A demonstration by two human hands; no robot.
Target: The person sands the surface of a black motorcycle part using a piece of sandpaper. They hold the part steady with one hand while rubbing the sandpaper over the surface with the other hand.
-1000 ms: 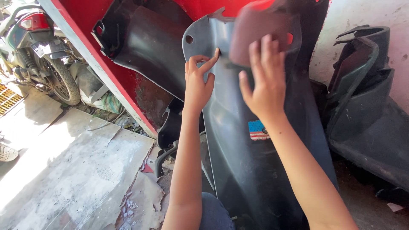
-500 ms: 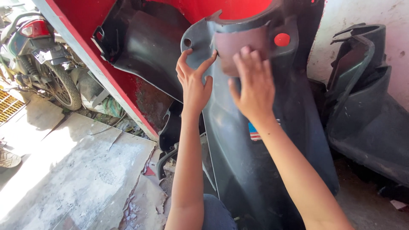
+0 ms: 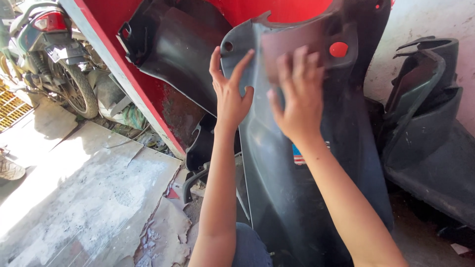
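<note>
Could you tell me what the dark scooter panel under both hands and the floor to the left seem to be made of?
Scooter panel: probably moulded plastic, dull grey-black, judging by its thin curved edges and dusty scuffs. Floor: apparently concrete, pale, rough and patchy, with cracks.

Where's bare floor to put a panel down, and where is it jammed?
Free: the sunlit concrete floor at lower left, bordered by the parked motorcycle, the red board and torn cardboard. Crowded: both hands, left hand and right hand, press the upright dark scooter panel; more black panels are stacked against the wall at right.
</note>
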